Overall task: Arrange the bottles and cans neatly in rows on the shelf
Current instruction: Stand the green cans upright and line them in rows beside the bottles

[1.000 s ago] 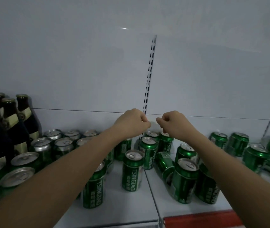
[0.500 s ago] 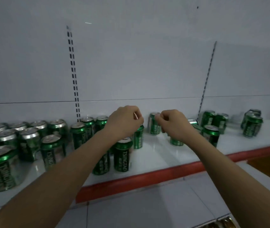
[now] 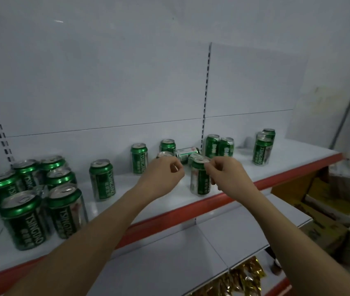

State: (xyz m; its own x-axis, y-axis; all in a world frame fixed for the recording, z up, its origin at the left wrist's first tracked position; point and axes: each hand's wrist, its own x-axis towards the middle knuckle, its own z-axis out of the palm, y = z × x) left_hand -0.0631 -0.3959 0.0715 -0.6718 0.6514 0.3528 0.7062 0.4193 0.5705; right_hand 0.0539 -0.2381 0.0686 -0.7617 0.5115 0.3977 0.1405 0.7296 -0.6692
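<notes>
Green beer cans stand scattered on the white shelf (image 3: pixel 169 201) with its red front edge. My left hand (image 3: pixel 163 177) hovers in a fist over the shelf, with a can (image 3: pixel 164 154) partly hidden behind it. Curled the same way, my right hand (image 3: pixel 227 178) sits just right of an upright can (image 3: pixel 199 178), its fingertips by the can's rim; I see no grip on it. One can (image 3: pixel 185 153) lies on its side near the back panel. A tight group of cans (image 3: pixel 41 201) stands at the left, and single cans (image 3: pixel 102 180) (image 3: pixel 139 158) stand between it and my hands.
More cans stand at the right (image 3: pixel 220 146) (image 3: pixel 262 149). A lower white shelf (image 3: pixel 223 238) juts out below, with gold packets (image 3: pixel 242 278) under it. Cardboard boxes (image 3: pixel 323 212) sit on the floor at the right. A slotted upright (image 3: pixel 206 99) runs up the back panel.
My view has swung to the right along the shelf, so the dark bottles at the left have left the frame. Both fists have kept the same pose, now beside the cans at the middle.
</notes>
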